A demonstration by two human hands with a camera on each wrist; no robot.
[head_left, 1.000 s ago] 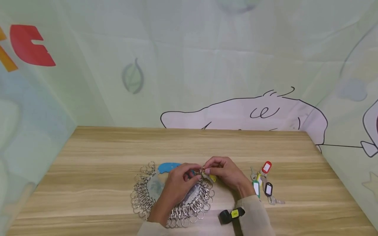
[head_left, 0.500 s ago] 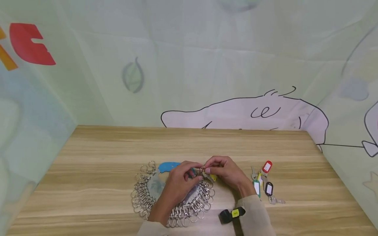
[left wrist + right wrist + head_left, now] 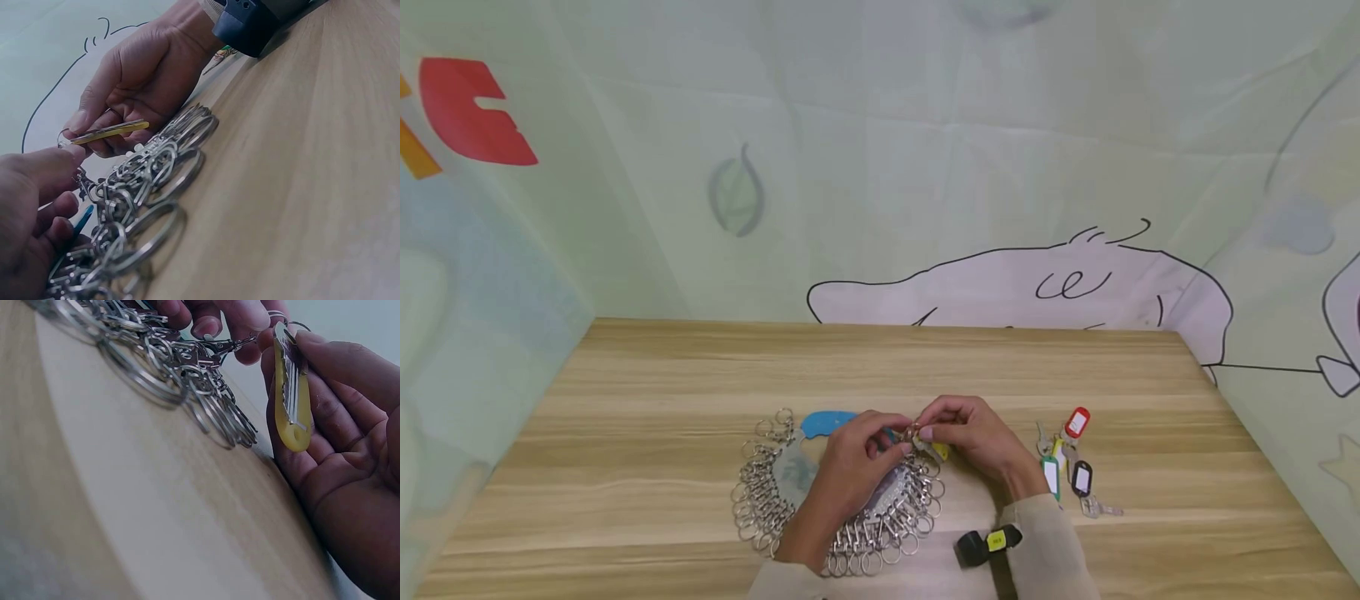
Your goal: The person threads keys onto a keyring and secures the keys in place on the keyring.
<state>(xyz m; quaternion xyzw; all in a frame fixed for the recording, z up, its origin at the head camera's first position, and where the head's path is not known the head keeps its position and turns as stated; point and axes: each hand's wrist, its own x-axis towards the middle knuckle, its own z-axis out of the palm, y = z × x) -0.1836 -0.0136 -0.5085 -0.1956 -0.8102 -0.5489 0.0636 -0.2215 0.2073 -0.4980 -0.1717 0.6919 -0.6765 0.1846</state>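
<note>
A round grey plate (image 3: pixel 793 471) with a blue edge piece (image 3: pixel 827 422) lies on the table, its rim lined with metal clips and split key rings (image 3: pixel 153 234). My left hand (image 3: pixel 853 462) pinches a key ring at the right side of the plate, still linked to its clip (image 3: pixel 231 345). Opposite it, my right hand (image 3: pixel 973 437) pinches a key with a yellow tag (image 3: pixel 297 425) near its top, where thin wire loops (image 3: pixel 278 315) show. Both hands' fingertips meet there. Fingers partly hide how the loops join.
Right of the hands lie keys with tags: a red tag (image 3: pixel 1077 422), a green tag (image 3: pixel 1050 477), a black tag (image 3: pixel 1082 479) and a yellow one. A black wrist device (image 3: pixel 988 546) is by the right sleeve. A printed cloth wall (image 3: pixel 880 208) stands behind the wooden table (image 3: pixel 662 375).
</note>
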